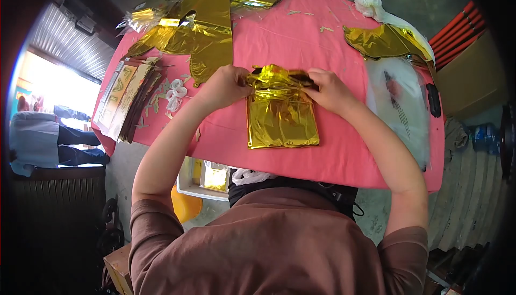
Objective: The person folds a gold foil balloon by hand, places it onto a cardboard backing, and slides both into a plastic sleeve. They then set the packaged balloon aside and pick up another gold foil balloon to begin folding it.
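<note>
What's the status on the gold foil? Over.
Left hand, right hand: pinching opposite sides of shiny rectangular gold foil packet, top bunched. Lower part flat on pink fabric tablecloth. Nothing blocking the hands.

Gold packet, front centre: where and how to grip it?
Probably pinch the gold packet by both ends of its bunched top, from left and right: loose folds there give purchase, while the lower part looks smooth and flat against the cloth.

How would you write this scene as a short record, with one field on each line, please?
Surface: pink cloth
Left hand: pinches folded gold foil near its far left corner
Right hand: pinches near its far right corner
Left side: paper stack, white string
Right side: translucent plastic bag, black object
</note>
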### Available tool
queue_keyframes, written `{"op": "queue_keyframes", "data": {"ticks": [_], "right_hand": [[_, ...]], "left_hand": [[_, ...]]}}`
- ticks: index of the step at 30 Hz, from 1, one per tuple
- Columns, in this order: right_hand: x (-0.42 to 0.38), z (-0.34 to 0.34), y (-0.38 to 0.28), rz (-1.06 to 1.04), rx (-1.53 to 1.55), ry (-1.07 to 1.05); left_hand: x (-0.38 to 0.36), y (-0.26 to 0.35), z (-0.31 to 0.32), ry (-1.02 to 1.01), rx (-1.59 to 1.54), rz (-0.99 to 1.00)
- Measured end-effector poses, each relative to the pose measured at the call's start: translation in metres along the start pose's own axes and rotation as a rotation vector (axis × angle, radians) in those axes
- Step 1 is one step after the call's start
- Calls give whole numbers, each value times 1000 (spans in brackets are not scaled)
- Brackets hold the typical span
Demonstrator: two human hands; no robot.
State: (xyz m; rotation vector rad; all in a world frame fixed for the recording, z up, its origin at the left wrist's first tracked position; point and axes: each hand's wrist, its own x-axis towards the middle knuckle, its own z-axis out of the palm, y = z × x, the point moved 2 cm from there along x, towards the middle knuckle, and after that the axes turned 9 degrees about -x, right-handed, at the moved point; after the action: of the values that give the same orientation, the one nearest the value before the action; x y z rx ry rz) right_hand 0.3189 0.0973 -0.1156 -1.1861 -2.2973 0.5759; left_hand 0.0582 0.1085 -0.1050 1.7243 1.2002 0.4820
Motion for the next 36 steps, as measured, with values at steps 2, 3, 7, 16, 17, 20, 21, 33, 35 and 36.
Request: {"op": "queue_keyframes", "data": {"ticks": [2,3,7,16,17,20,21,33,35,36], "right_hand": [[-6,-4,-12,-258,-283,57],[-7,-3,-11,-255,-280,57],[-11,-2,-19,-574,-598,131],[-13,-3,-31,-786,-838,169],[-13,-3,-31,-792,-847,172],[-13,-3,-30,-805,-846,189],[-12,-4,-30,-805,-846,188],[-10,-9,-27,-769,-838,61],[-10,-21,-27,-757,-762,-16],[-13,-26,-23,-759,-766,-16]], "left_hand": [[-16,22,4,103,268,143],[-17,17,7,99,268,141],[-29,11,15,191,610,672],[-50,38,29,56,561,725],[-53,38,31,48,545,687],[-58,23,40,38,523,758],[-57,23,40,38,523,757],[-69,26,38,-41,415,659],[-68,26,38,0,438,703],[-69,25,38,4,437,706]]}}
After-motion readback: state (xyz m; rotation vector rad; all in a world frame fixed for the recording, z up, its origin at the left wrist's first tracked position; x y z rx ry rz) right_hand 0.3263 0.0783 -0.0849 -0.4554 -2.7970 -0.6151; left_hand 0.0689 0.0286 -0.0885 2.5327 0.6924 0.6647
